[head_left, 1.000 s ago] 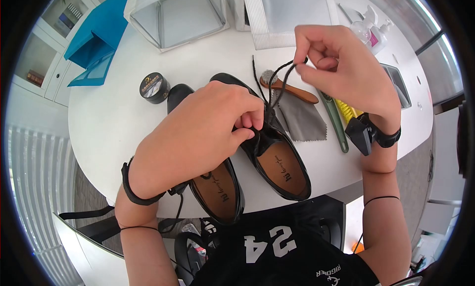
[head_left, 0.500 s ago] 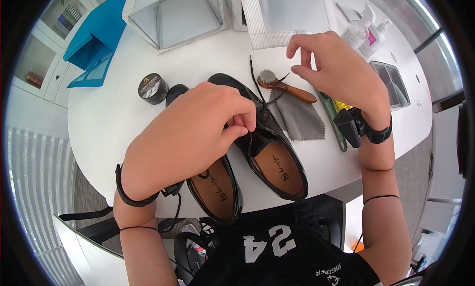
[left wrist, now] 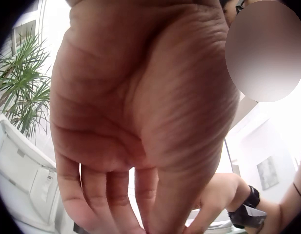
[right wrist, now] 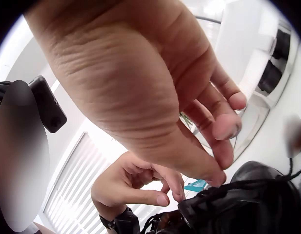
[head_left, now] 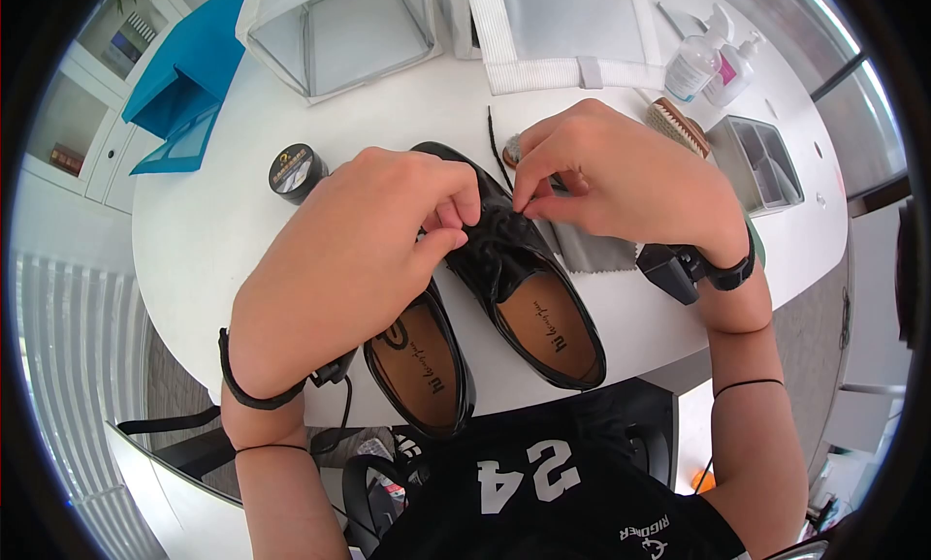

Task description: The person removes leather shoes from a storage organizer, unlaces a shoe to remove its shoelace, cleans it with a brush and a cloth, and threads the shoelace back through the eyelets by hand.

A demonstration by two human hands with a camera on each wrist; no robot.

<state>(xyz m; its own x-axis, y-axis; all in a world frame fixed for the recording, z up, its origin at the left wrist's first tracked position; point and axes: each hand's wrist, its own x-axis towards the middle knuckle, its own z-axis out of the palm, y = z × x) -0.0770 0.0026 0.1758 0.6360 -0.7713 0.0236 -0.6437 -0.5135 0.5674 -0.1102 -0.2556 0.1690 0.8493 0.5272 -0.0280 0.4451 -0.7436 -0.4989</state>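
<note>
A pair of black lace-up shoes with brown insoles lies side by side, the right shoe (head_left: 550, 329) and the left shoe (head_left: 427, 371). My right hand (head_left: 621, 177) pinches a black shoelace (right wrist: 258, 183) between thumb and forefinger at the lacing of the right shoe. Bent but relaxed, my left hand (head_left: 364, 235) hovers over the left shoe, beside the right shoe's lacing; in the right wrist view its thumb and forefinger stand slightly apart, with nothing visible between them. It hides the left shoe's front. Another lace end (head_left: 493, 133) lies on the table.
A round black tin (head_left: 298, 173) stands left of the shoes. A grey cloth (head_left: 593, 252) lies under my right hand. Farther right are a brush (head_left: 676, 126), a divided tray (head_left: 761, 162) and pump bottles (head_left: 690, 67). White boxes (head_left: 349, 41) and a blue folder (head_left: 194, 80) are behind.
My right hand has come down and left from above the brush to the right shoe's lacing and pinches a lace there. My left hand has drawn slightly left, its fingertips off the lace.
</note>
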